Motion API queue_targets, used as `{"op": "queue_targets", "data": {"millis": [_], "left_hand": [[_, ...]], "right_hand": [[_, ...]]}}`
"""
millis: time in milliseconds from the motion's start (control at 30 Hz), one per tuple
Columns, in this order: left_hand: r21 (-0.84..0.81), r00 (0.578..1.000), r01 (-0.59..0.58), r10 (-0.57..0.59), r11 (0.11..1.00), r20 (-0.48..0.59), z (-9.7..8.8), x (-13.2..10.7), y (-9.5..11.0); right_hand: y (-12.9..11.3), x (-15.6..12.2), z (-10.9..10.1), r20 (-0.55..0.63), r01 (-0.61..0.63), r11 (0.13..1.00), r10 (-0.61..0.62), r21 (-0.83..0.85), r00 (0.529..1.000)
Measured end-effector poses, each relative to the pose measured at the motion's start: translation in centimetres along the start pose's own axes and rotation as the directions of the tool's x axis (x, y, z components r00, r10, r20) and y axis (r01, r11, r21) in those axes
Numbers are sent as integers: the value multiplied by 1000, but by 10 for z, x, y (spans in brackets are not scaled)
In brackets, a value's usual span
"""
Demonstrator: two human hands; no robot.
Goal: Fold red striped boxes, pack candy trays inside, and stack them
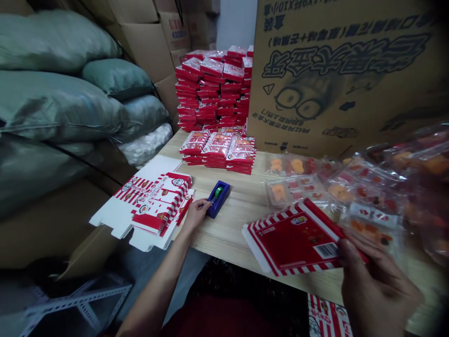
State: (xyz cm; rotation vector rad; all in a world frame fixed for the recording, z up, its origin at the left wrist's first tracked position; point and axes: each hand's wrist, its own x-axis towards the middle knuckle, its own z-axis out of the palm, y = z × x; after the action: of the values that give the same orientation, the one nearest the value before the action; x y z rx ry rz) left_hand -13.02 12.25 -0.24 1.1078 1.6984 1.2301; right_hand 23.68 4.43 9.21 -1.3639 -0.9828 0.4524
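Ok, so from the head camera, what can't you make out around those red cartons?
Head view:
- Barcode digits on the red carton: too small.
- Plastic trays: blurred, cut off by the right edge.
- Flat printed carton: cut off by the bottom edge.
- Anything in the left hand beside the blue tape dispenser: too small.

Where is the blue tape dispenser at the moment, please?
In the head view, the blue tape dispenser stands on the wooden table, right beside the left hand, in front of the stacked red boxes.

Tape dispenser [218, 200] on table [242, 210], boxes [213, 93] behind (stacked)
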Motion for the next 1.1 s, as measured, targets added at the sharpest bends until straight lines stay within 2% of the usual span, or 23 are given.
{"op": "queue_targets", "data": {"millis": [67, 167, 300, 400, 533, 667, 833, 967, 1100], "left_hand": [[-64, 999, 14, -16, 998, -40, 2, 0, 1], [-164, 995, 39, -53, 986, -83, 2, -3, 6], [-301, 994, 72, -95, 951, -61, -2, -17, 14], [-364, 995, 59, -85, 930, -55, -2, -26, 19], [-407, 996, 13, -46, 913, -71, -1, -21, 25], [-431, 995, 60, -86, 900, -41, -10, -16, 25], [-411, 994, 92, -106, 907, -12, -22, -26, 9], [-307, 994, 47, -76, 950, -83, -21, -33, -11], [-130, 987, -10, -11, 991, -163, -23, -35, -23]], "right_hand": [[-9, -1, 5, 3, 63, 998, -63, -2, 998], [-10, -6, 12, 68, 83, 996, -85, 26, 994], [1, -17, 13, 110, 81, 996, -84, 34, 990], [6, -22, 12, 138, 63, 997, -68, 40, 988], [2, -24, 12, 164, 66, 996, -75, 60, 984], [-1, -25, 13, 173, 77, 996, -84, 46, 981], [-4, -28, 14, 183, 125, 991, -132, 53, 974], [-13, -28, 22, 182, 170, 983, -179, 68, 967], [-21, -27, 35, 143, 275, 958, -284, 81, 948]]}}
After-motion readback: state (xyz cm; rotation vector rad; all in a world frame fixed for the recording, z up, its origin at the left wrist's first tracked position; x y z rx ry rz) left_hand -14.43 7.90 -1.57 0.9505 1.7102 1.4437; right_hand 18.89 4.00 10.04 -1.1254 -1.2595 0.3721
